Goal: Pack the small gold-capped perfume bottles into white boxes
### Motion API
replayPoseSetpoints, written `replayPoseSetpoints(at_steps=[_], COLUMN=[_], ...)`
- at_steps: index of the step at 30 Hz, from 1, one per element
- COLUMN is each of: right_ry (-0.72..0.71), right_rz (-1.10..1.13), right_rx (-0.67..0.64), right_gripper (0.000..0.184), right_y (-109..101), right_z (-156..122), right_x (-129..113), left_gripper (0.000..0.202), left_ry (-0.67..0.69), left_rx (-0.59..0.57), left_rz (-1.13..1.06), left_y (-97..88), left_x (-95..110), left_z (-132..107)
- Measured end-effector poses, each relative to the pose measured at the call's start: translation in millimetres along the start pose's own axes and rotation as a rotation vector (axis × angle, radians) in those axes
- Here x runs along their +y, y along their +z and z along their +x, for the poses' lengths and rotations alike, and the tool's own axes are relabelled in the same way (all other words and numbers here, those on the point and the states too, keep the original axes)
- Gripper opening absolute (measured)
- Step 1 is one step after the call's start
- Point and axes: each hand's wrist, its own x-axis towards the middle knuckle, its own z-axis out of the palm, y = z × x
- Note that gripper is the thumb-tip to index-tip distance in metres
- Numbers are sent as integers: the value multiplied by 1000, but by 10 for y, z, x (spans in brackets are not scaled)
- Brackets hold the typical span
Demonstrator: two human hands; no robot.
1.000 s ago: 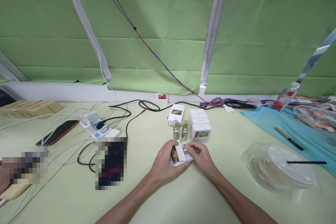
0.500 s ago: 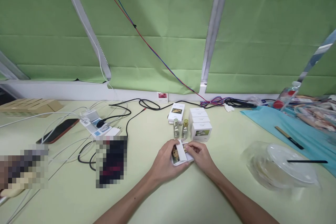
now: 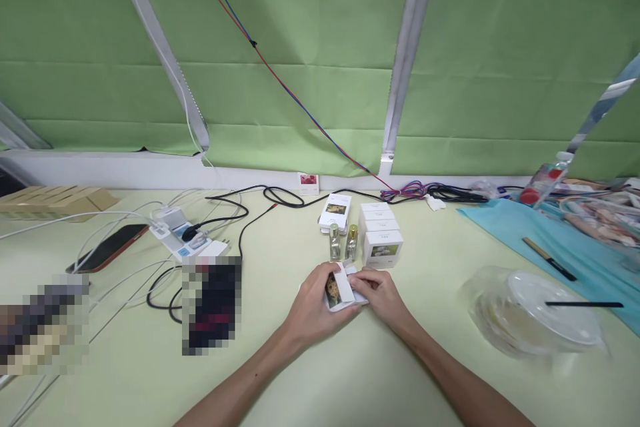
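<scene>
1. Here, nearest of all, the left hand point(image 3: 316, 303) is wrapped around a white box point(image 3: 341, 290) with a yellow-flower picture, holding it from its left side.
2. The right hand point(image 3: 383, 293) comes to the same box from the other side, thumb and fingers bent in close at its edge; whether they pinch anything there is hidden. The hands are near each other with the box between them, low over the pale table point(image 3: 400, 380); I cannot tell if it rests on the surface.
3. Well to the right, a lidded tub point(image 3: 555, 313) sits in clear plastic, a black stick point(image 3: 583, 304) across its top. On the left, two areas are pixelated past naming.
4. Just beyond the box, two vials point(image 3: 335, 243) stand upright side by side, one cap silvery, the other gold.
5. Beside them on the right is a row of white boxes point(image 3: 383, 250); behind them lie flat boxes point(image 3: 334, 213).
6. Farther left are a phone point(image 3: 113, 248) and a power strip point(image 3: 183, 237); to the right, a knife point(image 3: 550, 259) lies on a teal cloth point(image 3: 500, 217).
7. Farthest back, red and blue wires point(image 3: 310, 113) cross a green curtain point(image 3: 300, 27).
</scene>
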Motion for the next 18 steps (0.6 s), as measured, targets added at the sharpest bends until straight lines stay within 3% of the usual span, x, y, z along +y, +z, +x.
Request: replayPoseSetpoints(at_steps=[9, 18], right_ry=[-51, -89], right_rz=[-78, -126], right_rx=[-71, -162], right_gripper=[45, 43], right_y=[-21, -56], right_z=[2, 2], right_x=[-41, -40], left_gripper=[54, 56], left_ry=[-14, -31], left_rx=[11, 34], left_rz=[-9, -22], left_y=[10, 30], left_x=[-19, -37], left_z=[-7, -3])
